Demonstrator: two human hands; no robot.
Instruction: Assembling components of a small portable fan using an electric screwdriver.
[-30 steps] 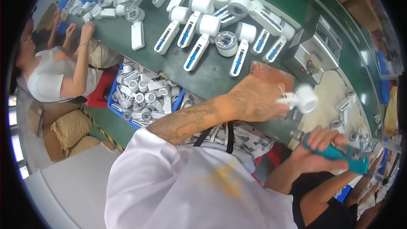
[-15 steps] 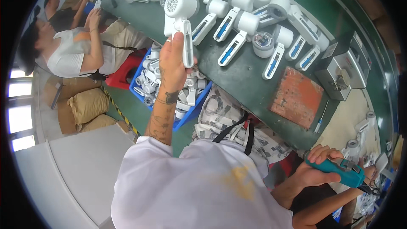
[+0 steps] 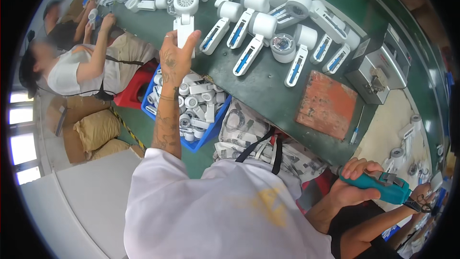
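My left hand (image 3: pixel 176 62) is closed around the handle of a white handheld fan (image 3: pixel 186 4), held up over the near left edge of the green worktable (image 3: pixel 230 79). The fan's round grille points up and toward me. At the lower right, my right hand (image 3: pixel 355 184) grips a teal electric screwdriver (image 3: pixel 385 189) with a grey switch lever. Its tool end is partly hidden beside my fingers. To the right of the held fan lie several white fan bodies (image 3: pixel 247 55) on the table, their open handles showing blue strips.
A blue crate (image 3: pixel 203 139) full of white fan parts stands below the table edge. On the table are a worn reddish block (image 3: pixel 326 105), a small screwdriver (image 3: pixel 355 129) and a metal box device (image 3: pixel 378 74). Co-workers sit at left; another person's arm (image 3: pixel 383 228) shows at lower right.
My left hand has moved left with the fan and turned it, so the handle's open slotted side no longer shows. My right hand keeps hold of the electric screwdriver. The view has shifted slightly.
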